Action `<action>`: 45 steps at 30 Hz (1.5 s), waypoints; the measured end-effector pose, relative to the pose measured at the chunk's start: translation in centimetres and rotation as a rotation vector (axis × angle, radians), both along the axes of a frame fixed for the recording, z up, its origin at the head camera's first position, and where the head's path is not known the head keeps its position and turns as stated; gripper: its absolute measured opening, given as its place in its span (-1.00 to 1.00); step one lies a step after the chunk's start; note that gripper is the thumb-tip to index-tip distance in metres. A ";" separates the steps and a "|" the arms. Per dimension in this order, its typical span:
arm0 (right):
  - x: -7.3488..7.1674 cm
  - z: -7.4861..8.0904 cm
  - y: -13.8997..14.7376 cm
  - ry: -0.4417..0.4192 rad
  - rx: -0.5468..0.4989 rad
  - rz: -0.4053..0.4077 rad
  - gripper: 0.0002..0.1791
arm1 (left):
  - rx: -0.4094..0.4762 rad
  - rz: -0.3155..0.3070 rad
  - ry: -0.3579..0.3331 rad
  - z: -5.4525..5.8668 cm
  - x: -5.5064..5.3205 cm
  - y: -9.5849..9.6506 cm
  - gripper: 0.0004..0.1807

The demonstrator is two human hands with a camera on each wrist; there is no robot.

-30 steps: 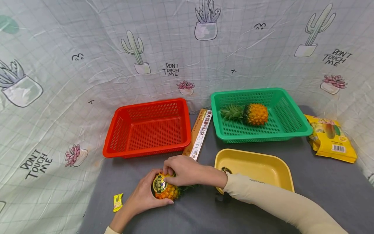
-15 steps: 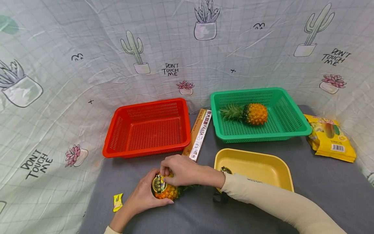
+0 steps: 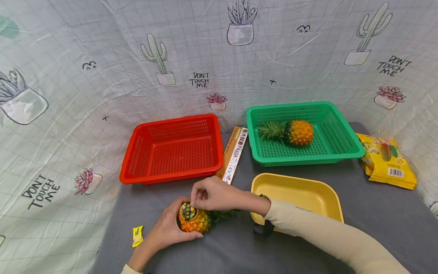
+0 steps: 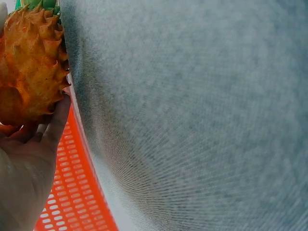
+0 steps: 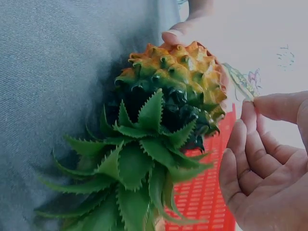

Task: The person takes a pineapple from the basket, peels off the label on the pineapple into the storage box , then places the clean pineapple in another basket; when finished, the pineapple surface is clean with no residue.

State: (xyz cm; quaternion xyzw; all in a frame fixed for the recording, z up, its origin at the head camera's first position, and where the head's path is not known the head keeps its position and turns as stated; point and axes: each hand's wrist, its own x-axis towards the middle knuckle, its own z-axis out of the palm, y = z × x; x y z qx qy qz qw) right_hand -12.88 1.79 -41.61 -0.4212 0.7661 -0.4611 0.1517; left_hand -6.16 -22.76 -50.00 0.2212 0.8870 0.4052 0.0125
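A small orange pineapple (image 3: 198, 224) lies on its side on the grey cloth, its green leaves (image 5: 132, 161) pointing right in the head view. My left hand (image 3: 165, 228) grips its body around the base end, thumb along the near side. Between thumb and fingertips, my right hand (image 3: 219, 194) pinches the edge of a black-and-gold sticker (image 5: 240, 82). In the right wrist view the sticker's pinched end stands away from the spiky skin; whether its other end is stuck on cannot be made out.
A red basket (image 3: 128, 167) stands behind the hands. Beside it lies a long pasta box (image 3: 236, 152). The green basket (image 3: 254, 152) holds another pineapple (image 3: 301, 133). A yellow tray (image 3: 318, 201) sits under the right forearm. A yellow bag (image 3: 390, 160) lies far right, a small yellow packet (image 3: 137, 236) left.
My right hand has risen slightly from the pineapple, fingertips pulling the sticker's edge up. More of the fruit and leaves now shows. My left hand keeps its grip almost unmoved.
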 end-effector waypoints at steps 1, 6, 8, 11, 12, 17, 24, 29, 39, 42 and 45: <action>0.0 0.1 0.2 -0.018 0.001 -0.006 -0.87 | -0.008 0.003 0.002 0.0 0.0 0.0 0.06; -0.3 0.6 1.6 -0.088 -0.003 -0.037 -0.88 | -0.024 0.019 0.001 0.0 0.2 0.0 0.08; -0.4 0.8 2.2 -0.098 -0.003 -0.047 -0.90 | -0.026 0.024 0.006 0.0 0.2 0.0 0.08; -0.6 1.0 3.5 -0.098 0.001 -0.064 -0.93 | -0.032 0.022 0.025 0.0 0.2 0.0 0.09; -0.7 1.1 3.9 -0.098 0.001 -0.072 -0.93 | -0.034 0.021 0.029 0.1 0.1 0.0 0.09; -1.2 1.1 5.9 -0.078 0.002 -0.112 -0.95 | -0.030 0.012 0.049 0.0 0.0 0.1 0.10; -1.7 1.2 9.3 -0.131 0.020 -0.140 -0.96 | -0.030 0.011 0.053 0.0 -0.1 0.1 0.09; -2.0 1.3 11.6 -0.143 0.058 -0.127 -0.94 | -0.025 0.014 0.049 0.0 -0.1 0.0 0.09; -2.1 0.1 14.4 -0.158 0.108 -0.153 -0.93 | -0.033 0.029 0.048 -0.3 0.0 0.0 0.08; -1.8 0.0 15.0 -0.169 0.107 -0.165 -0.92 | -0.031 0.026 0.057 -0.5 -0.1 0.0 0.09; -1.5 -0.3 15.7 -0.182 0.109 -0.180 -0.91 | -0.029 0.028 0.046 -0.5 0.0 0.0 0.09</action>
